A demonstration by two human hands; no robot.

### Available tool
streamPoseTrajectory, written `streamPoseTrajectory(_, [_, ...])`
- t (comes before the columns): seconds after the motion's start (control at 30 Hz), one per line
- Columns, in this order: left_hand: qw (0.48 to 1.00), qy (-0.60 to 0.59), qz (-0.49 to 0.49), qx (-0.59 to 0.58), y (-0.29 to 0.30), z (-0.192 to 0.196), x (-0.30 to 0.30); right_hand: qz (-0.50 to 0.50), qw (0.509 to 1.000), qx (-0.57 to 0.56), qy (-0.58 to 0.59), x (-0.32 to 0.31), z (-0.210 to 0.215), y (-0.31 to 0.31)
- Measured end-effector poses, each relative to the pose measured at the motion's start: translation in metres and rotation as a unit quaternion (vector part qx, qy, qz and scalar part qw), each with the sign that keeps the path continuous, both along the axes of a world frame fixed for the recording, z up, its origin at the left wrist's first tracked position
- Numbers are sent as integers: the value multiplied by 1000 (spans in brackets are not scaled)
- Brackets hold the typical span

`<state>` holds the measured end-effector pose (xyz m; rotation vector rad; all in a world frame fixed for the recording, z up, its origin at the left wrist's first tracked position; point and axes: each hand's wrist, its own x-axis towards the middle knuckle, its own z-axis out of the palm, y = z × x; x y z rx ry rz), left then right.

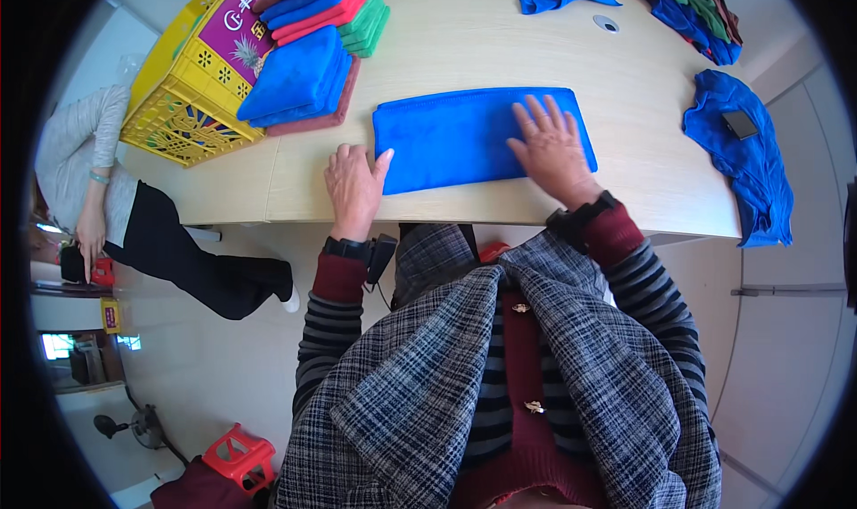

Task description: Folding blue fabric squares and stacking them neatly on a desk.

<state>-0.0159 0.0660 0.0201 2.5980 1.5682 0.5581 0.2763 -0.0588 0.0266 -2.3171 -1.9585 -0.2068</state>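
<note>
The fingers of the right hand (551, 147) lie spread and flat, pressing the right end of a folded blue cloth (464, 138); nothing is gripped. The fingers of the left hand (354, 187) are also open and loosely extended, resting on the pale wooden desk (500, 40) with the thumb touching the cloth's lower left corner. The cloth lies just ahead of the person, its long axis running left to right between the two hands, so each hand meets one end, the right hand further onto it. Farther left, a stack of folded blue and maroon cloths (299, 85) sits beside a yellow plastic crate (183, 107). At the right edge, a crumpled blue cloth (750, 165) hangs over the desk, a dark phone (740, 123) lying on it.
</note>
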Motion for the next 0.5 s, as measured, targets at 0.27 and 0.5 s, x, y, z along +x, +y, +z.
streamPoseTrajectory(0.27, [985,-102,51,-129,19,-6,28,88,994,-10,61,-61,-14,5])
streamPoseTrajectory(0.5, [749,-512,-35,-419,35,-12,20,62,997,12,52,-54,-21,1])
